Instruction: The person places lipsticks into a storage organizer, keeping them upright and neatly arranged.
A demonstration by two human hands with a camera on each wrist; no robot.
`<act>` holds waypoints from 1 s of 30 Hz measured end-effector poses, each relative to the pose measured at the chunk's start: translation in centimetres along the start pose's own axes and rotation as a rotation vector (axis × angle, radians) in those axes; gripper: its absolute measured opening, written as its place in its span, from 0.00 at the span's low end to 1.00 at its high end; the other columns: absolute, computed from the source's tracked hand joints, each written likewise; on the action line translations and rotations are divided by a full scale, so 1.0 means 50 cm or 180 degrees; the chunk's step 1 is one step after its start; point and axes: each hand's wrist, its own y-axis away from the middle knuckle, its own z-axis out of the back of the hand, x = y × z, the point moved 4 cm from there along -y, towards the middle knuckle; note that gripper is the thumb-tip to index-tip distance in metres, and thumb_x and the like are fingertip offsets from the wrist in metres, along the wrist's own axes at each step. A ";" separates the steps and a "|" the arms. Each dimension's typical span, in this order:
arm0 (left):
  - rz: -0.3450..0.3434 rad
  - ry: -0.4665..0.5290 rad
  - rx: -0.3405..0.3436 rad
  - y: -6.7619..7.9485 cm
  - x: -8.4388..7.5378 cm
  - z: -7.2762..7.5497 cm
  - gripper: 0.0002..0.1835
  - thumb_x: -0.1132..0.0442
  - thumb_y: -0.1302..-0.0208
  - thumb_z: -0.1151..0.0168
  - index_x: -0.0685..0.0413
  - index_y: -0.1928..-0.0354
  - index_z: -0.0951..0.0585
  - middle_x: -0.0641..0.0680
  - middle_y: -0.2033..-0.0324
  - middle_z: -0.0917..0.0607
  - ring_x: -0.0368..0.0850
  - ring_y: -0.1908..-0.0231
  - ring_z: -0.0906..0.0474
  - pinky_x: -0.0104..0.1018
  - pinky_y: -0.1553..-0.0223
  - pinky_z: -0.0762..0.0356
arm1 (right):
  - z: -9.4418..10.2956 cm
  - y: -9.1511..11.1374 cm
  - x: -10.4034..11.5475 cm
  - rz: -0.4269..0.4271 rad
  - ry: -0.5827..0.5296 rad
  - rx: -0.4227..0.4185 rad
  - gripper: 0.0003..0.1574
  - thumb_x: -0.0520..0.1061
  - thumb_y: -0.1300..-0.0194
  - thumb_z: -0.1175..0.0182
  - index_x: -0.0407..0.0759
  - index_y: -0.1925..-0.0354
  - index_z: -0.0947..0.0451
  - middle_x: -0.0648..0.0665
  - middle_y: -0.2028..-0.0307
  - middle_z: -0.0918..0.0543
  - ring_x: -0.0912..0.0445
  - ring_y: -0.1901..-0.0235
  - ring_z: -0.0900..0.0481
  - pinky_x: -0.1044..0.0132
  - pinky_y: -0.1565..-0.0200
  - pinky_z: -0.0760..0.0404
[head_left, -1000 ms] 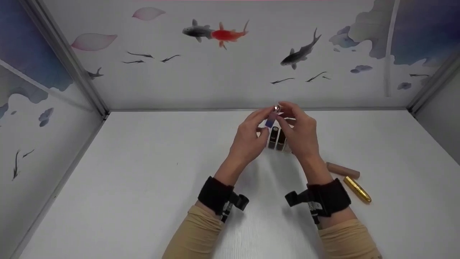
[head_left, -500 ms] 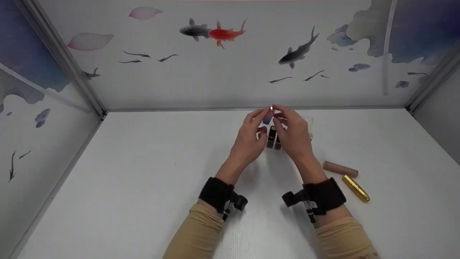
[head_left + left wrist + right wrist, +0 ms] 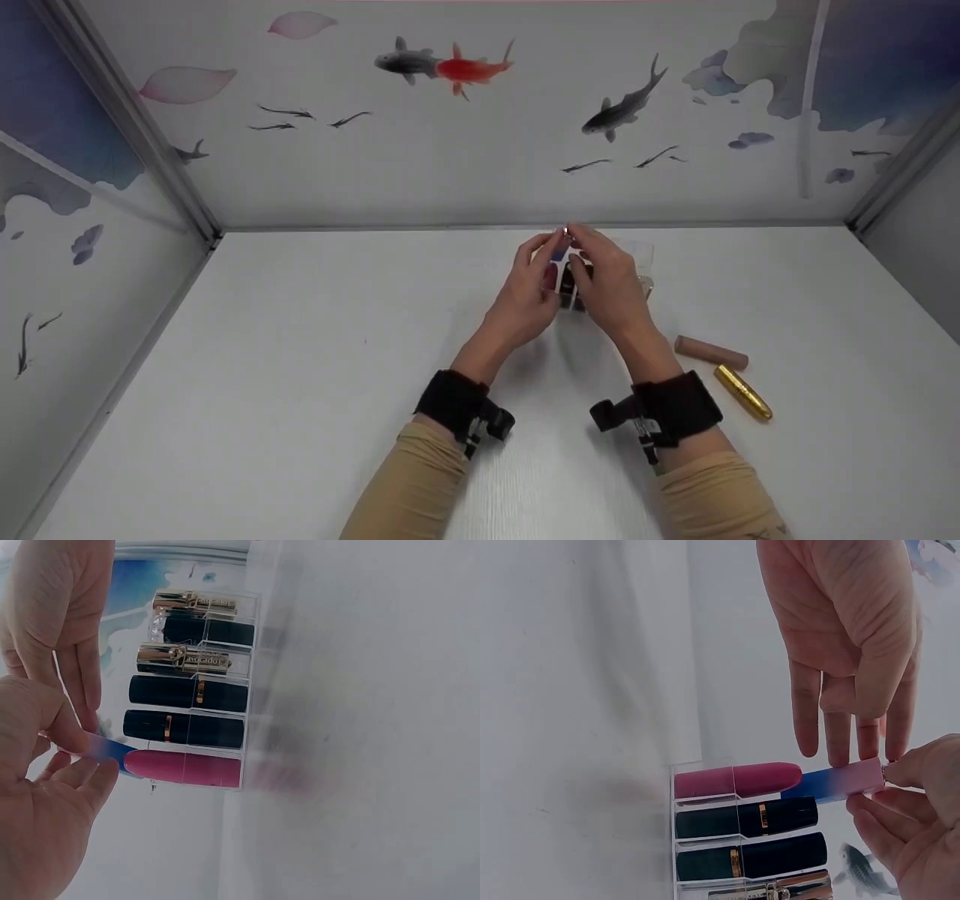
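Observation:
A slim lipstick tube (image 3: 840,783), fading from blue to pink, slants over the clear lipstick case (image 3: 250,660). Its blue end overlaps the tip of a magenta lipstick (image 3: 191,767) in both wrist views. My left hand (image 3: 521,296) holds the tube between its fingers. With fingers around the tube's silver-tipped upper end, my right hand (image 3: 611,292) pinches it too. Several lipsticks stand in the case, among them a black one (image 3: 742,816) with a gold band and a gold one (image 3: 184,659) with a bow. In the head view the hands partly hide the case.
To the right of the case, a brown tube (image 3: 711,352) and a shiny gold bullet-shaped tube (image 3: 742,392) lie on the white table (image 3: 285,375). A back wall (image 3: 480,172) printed with fish rises at the table's far edge.
Both hands have come down slightly and drawn closer, bringing the blue-pink lipstick tube lower over the case. More of the case now shows to the right of the right hand.

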 end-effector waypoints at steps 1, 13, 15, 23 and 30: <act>0.0022 -0.0014 0.0031 0.000 0.001 -0.001 0.42 0.74 0.33 0.47 0.46 0.20 0.49 0.55 0.24 0.45 0.47 0.32 0.31 0.38 0.31 0.29 | -0.001 0.001 -0.001 0.0009 0.0023 0.0009 0.27 0.32 0.29 0.46 0.36 0.33 0.29 0.36 0.38 0.21 0.44 0.42 0.19 0.53 0.41 0.18; -0.0141 -0.0041 0.0188 0.000 0.011 -0.011 0.44 0.76 0.35 0.48 0.55 0.20 0.53 0.59 0.23 0.49 0.49 0.25 0.40 0.39 0.26 0.36 | -0.009 0.004 -0.009 0.0107 0.0161 0.0062 0.26 0.29 0.31 0.47 0.31 0.36 0.27 0.33 0.38 0.21 0.41 0.41 0.19 0.49 0.39 0.20; -0.0181 -0.0018 0.0187 -0.001 0.011 -0.011 0.43 0.76 0.36 0.48 0.57 0.21 0.52 0.59 0.23 0.49 0.49 0.24 0.42 0.39 0.25 0.38 | -0.009 0.004 -0.010 0.0114 0.0158 0.0062 0.26 0.29 0.31 0.47 0.30 0.36 0.27 0.32 0.38 0.21 0.41 0.41 0.19 0.49 0.39 0.21; -0.0174 -0.0034 0.0186 -0.001 0.016 -0.011 0.42 0.75 0.35 0.46 0.58 0.21 0.50 0.57 0.22 0.47 0.48 0.23 0.44 0.38 0.25 0.40 | -0.014 0.005 -0.014 0.0104 0.0191 0.0128 0.26 0.29 0.31 0.47 0.29 0.35 0.28 0.32 0.39 0.21 0.41 0.42 0.19 0.48 0.39 0.21; -0.0093 -0.0107 0.0239 0.000 0.026 -0.015 0.40 0.72 0.33 0.45 0.58 0.21 0.48 0.58 0.22 0.45 0.48 0.23 0.44 0.38 0.24 0.41 | -0.026 0.009 -0.021 0.0154 0.0374 0.0254 0.26 0.30 0.30 0.47 0.28 0.35 0.29 0.29 0.38 0.22 0.38 0.37 0.24 0.47 0.36 0.24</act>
